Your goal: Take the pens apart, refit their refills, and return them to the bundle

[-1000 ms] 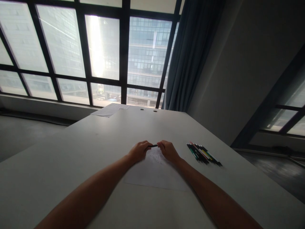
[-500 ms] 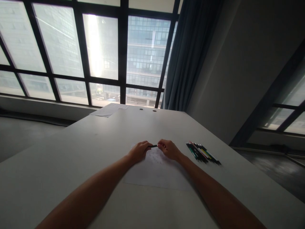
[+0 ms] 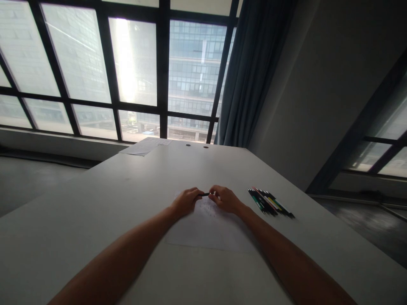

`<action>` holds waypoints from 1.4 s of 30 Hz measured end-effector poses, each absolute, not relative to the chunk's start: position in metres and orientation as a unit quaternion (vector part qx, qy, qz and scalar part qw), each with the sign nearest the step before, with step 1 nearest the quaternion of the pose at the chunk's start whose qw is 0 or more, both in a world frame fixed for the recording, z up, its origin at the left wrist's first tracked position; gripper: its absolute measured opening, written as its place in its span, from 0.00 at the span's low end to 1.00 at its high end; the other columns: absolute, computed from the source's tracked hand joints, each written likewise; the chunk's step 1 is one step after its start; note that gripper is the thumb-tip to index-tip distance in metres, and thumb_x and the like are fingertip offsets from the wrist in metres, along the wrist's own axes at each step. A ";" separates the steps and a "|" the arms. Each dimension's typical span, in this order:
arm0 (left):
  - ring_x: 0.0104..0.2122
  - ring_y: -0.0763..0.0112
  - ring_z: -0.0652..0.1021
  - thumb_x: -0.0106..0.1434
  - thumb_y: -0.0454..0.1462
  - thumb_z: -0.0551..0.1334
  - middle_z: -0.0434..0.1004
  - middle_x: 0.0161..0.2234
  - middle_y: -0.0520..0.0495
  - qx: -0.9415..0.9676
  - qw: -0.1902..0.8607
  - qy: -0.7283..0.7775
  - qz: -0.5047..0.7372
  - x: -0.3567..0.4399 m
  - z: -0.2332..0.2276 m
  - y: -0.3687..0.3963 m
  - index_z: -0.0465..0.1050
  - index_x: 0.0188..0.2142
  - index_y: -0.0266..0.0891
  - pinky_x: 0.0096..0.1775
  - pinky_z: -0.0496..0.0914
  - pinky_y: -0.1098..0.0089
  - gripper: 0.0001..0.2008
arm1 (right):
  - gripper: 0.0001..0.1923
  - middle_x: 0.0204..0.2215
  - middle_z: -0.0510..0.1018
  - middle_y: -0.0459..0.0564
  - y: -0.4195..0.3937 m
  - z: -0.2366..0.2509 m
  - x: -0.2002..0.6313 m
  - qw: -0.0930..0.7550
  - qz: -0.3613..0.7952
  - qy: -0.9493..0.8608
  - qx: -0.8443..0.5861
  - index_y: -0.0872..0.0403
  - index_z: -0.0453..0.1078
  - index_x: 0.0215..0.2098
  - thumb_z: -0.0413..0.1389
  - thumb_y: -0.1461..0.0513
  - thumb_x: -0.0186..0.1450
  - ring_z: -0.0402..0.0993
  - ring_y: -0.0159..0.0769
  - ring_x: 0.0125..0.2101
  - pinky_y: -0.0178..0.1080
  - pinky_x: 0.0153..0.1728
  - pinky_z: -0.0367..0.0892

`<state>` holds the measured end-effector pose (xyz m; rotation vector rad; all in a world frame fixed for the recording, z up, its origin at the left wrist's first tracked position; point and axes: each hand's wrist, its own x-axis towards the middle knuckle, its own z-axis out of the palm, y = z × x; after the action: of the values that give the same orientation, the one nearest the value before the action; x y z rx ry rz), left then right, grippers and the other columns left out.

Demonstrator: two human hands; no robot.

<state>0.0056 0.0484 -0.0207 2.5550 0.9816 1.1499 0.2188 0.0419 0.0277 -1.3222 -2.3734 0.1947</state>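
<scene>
A thin black pen [image 3: 205,194] sits just above centre of the frame, held between both hands — its long axis runs roughly left-right across the picture, near level. The left hand [image 3: 186,201] is closed round the pen's left end, fingers curled over it; the right hand [image 3: 224,198] is closed on the right end, fingertips pinched at it. Only a short bit of the barrel shows in the gap btwn the two hands, so neither hand is nearer than the other: both are on it. Whether a cap is on or coming off — can't tell, too small.

Right under the hands lies a white sheet of paper [image 3: 210,231] flat on the pale grey worktop [image 3: 95,199], w/ faint marks near its upper part; the pen hovers just above it or touches it, hard to say which.

To the right of centre, near the right hand but apart from it, a row of coloured pens [image 3: 270,203] lies side by side on the worktop, long axes slanting toward lower right. Nothing stands btwn that row and the right hand.

At the far edge, upper middle-left, more white papers [image 3: 144,146] lie flat, well apart. Behind: a big dark-framed window [image 3: 133,72] and a grey-blue curtain [image 3: 254,72] upper right of centre.
</scene>
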 end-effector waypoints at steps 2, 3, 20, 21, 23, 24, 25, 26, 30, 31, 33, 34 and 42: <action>0.39 0.67 0.79 0.68 0.34 0.56 0.79 0.40 0.44 0.857 0.086 0.330 0.386 0.005 -0.021 0.049 0.74 0.47 0.39 0.43 0.72 0.69 0.11 | 0.10 0.30 0.77 0.48 0.042 0.026 0.219 0.216 0.077 -0.854 -0.467 0.54 0.72 0.36 0.51 0.59 0.68 0.70 0.33 0.29 0.33 0.31 0.58; 0.39 0.67 0.79 0.68 0.35 0.56 0.79 0.40 0.44 0.858 0.085 0.330 0.385 0.005 -0.021 0.049 0.74 0.47 0.39 0.43 0.72 0.69 0.11 | 0.10 0.31 0.77 0.49 0.043 0.026 0.219 0.221 0.081 -0.855 -0.462 0.54 0.72 0.36 0.51 0.59 0.68 0.70 0.33 0.29 0.33 0.31 0.58; 0.34 0.68 0.78 0.65 0.38 0.61 0.80 0.35 0.46 0.817 0.085 0.427 0.379 0.010 -0.012 0.047 0.74 0.39 0.39 0.38 0.71 0.71 0.06 | 0.14 0.44 0.77 0.57 0.046 0.026 0.221 0.232 -0.107 -0.884 -0.392 0.56 0.70 0.50 0.52 0.64 0.67 0.71 0.44 0.45 0.47 0.52 0.57; 0.32 0.69 0.78 0.64 0.39 0.62 0.80 0.34 0.47 0.811 0.097 0.423 0.392 0.010 -0.012 0.046 0.73 0.40 0.39 0.37 0.70 0.72 0.07 | 0.15 0.44 0.78 0.56 0.044 0.024 0.217 0.232 -0.088 -0.894 -0.372 0.56 0.69 0.51 0.50 0.65 0.67 0.72 0.42 0.44 0.45 0.51 0.59; 0.29 0.70 0.78 0.63 0.42 0.63 0.80 0.32 0.48 0.790 0.110 0.436 0.417 0.009 -0.010 0.045 0.72 0.40 0.39 0.34 0.69 0.72 0.10 | 0.15 0.42 0.78 0.55 0.041 0.021 0.210 0.246 -0.057 -0.896 -0.366 0.55 0.68 0.50 0.46 0.67 0.68 0.72 0.39 0.40 0.41 0.45 0.62; 0.29 0.70 0.77 0.63 0.43 0.62 0.80 0.31 0.48 0.777 0.112 0.452 0.423 0.008 -0.010 0.045 0.71 0.40 0.39 0.34 0.68 0.72 0.10 | 0.14 0.40 0.77 0.54 0.040 0.020 0.209 0.262 -0.050 -0.888 -0.376 0.55 0.68 0.48 0.46 0.66 0.69 0.72 0.38 0.38 0.40 0.42 0.63; 0.29 0.70 0.77 0.65 0.43 0.60 0.80 0.31 0.49 0.766 0.110 0.470 0.425 0.006 -0.009 0.045 0.71 0.39 0.39 0.34 0.68 0.72 0.10 | 0.11 0.37 0.77 0.53 0.039 0.020 0.209 0.283 -0.045 -0.875 -0.391 0.55 0.69 0.45 0.47 0.63 0.69 0.71 0.37 0.35 0.39 0.40 0.62; 0.29 0.69 0.78 0.67 0.43 0.57 0.80 0.31 0.48 0.758 0.107 0.488 0.418 0.004 -0.008 0.045 0.71 0.38 0.40 0.34 0.68 0.72 0.10 | 0.10 0.33 0.76 0.51 0.040 0.022 0.210 0.308 -0.037 -0.858 -0.408 0.55 0.69 0.40 0.50 0.58 0.69 0.70 0.36 0.32 0.38 0.37 0.62; 0.34 0.67 0.78 0.70 0.39 0.50 0.80 0.32 0.47 0.776 0.085 0.524 0.341 0.001 -0.006 0.046 0.72 0.33 0.40 0.37 0.68 0.70 0.15 | 0.28 0.16 0.60 0.41 0.046 0.038 0.216 0.484 0.142 -0.747 -0.433 0.53 0.59 0.20 0.51 0.40 0.61 0.55 0.29 0.19 0.35 0.24 0.53; 0.35 0.67 0.78 0.70 0.39 0.50 0.80 0.33 0.46 0.787 0.074 0.523 0.319 0.002 -0.006 0.046 0.73 0.32 0.40 0.38 0.68 0.70 0.15 | 0.30 0.14 0.57 0.40 0.048 0.045 0.218 0.541 0.217 -0.700 -0.412 0.52 0.55 0.18 0.49 0.38 0.62 0.52 0.28 0.18 0.34 0.21 0.51; 0.37 0.66 0.78 0.69 0.39 0.51 0.79 0.34 0.45 0.804 0.051 0.519 0.284 0.004 -0.006 0.045 0.74 0.33 0.40 0.39 0.68 0.69 0.14 | 0.31 0.12 0.51 0.39 0.051 0.059 0.222 0.630 0.370 -0.590 -0.344 0.51 0.51 0.15 0.45 0.37 0.62 0.47 0.27 0.15 0.34 0.18 0.48; 0.38 0.65 0.77 0.69 0.39 0.52 0.79 0.35 0.45 0.810 0.043 0.518 0.271 0.005 -0.006 0.045 0.74 0.33 0.40 0.40 0.68 0.69 0.14 | 0.31 0.12 0.49 0.38 0.052 0.066 0.224 0.644 0.436 -0.548 -0.308 0.51 0.50 0.15 0.44 0.38 0.62 0.45 0.27 0.14 0.34 0.17 0.49; 0.39 0.65 0.76 0.69 0.38 0.52 0.78 0.35 0.45 0.821 0.015 0.508 0.259 0.004 -0.010 0.047 0.75 0.34 0.40 0.41 0.70 0.69 0.13 | 0.32 0.11 0.47 0.39 0.051 0.089 0.243 0.639 0.534 -0.468 -0.296 0.50 0.46 0.16 0.41 0.35 0.60 0.43 0.27 0.13 0.34 0.16 0.51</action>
<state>0.0043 0.0473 -0.0101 2.5560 1.5822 0.8065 0.2431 0.0508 0.0890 -0.6747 -1.0680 1.2198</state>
